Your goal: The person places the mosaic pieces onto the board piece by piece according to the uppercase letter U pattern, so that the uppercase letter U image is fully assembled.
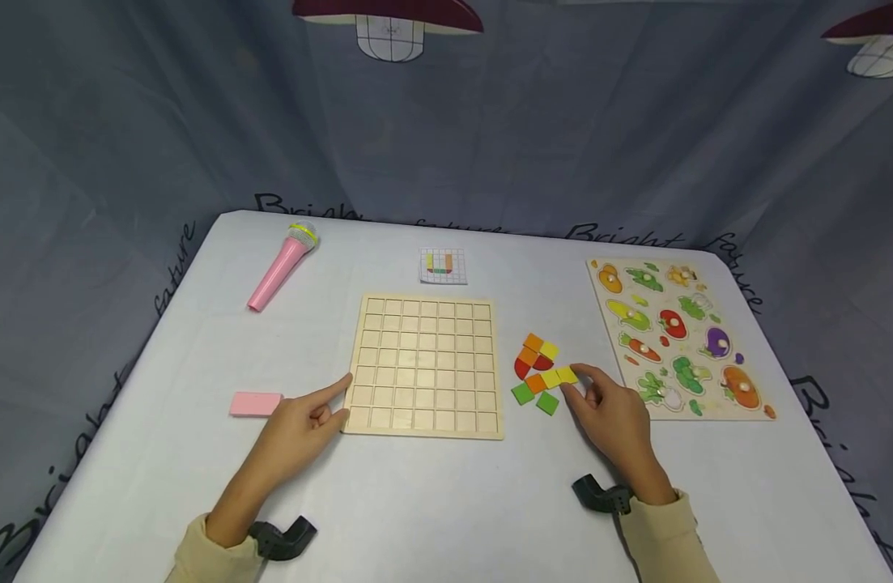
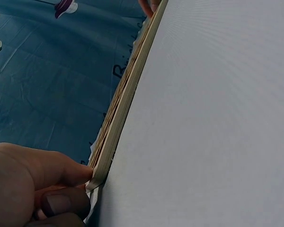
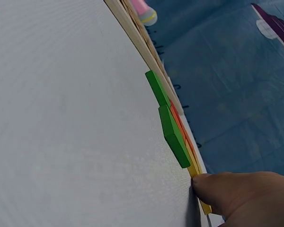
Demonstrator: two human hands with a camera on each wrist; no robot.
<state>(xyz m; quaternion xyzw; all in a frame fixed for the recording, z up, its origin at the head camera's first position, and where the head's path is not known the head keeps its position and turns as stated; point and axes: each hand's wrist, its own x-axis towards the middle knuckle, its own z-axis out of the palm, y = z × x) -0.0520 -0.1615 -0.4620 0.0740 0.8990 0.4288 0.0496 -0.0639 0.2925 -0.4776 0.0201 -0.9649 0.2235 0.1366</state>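
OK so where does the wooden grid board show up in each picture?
Head: the wooden grid board lies flat near the middle, the left hand at its left edge.
Left wrist: its edge slants from the top down to lower left.
Right wrist: part of its edge slants from the top to right of centre, beyond the green tiles.
Shared landmark: the white tabletop.

"Bright" [image 1: 624, 236] and "fature" [image 1: 174, 270] (spelled so), black script, repeated on grey cloth [image 1: 533, 121].

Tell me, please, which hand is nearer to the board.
Left. The left hand touches the left edge of the board; the right hand is apart from it, beyond its right edge, at a yellow tile.
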